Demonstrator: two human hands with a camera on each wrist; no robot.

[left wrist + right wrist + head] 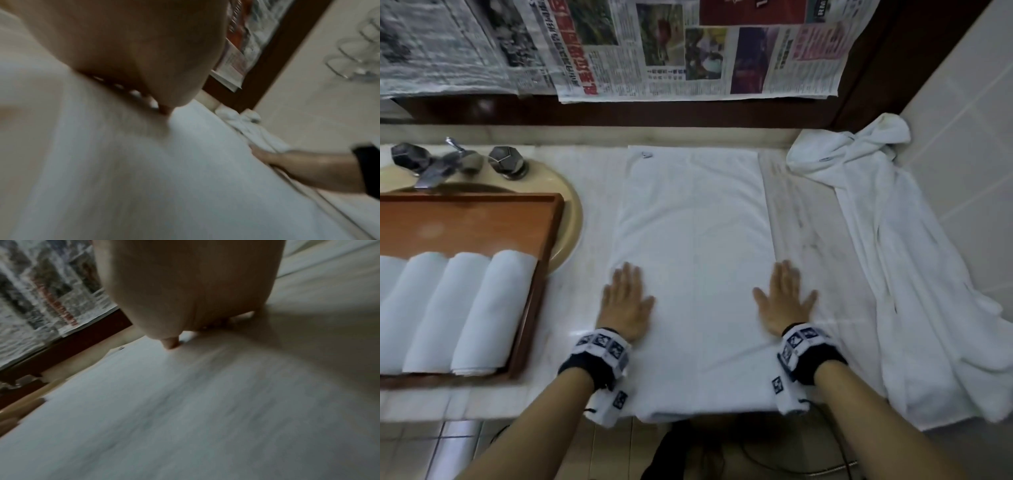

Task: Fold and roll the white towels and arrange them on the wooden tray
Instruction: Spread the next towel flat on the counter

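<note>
A folded white towel (695,240) lies flat on the marble counter, its near end hanging over the front edge. My left hand (625,301) presses flat on its left side, fingers straight. My right hand (786,301) presses flat on its right side the same way. In the left wrist view my left hand (127,53) lies on the towel (164,178) and my right hand (298,164) shows at the right. The right wrist view shows my right hand (185,288) flat on the towel (185,410). A wooden tray (544,253) at the left holds several rolled white towels (493,311).
The tray sits over a beige sink (571,219) with a chrome tap (445,164). A crumpled white towel (893,257) lies at the right beside the tiled wall. Newspapers (688,48) hang on the back wall above the counter.
</note>
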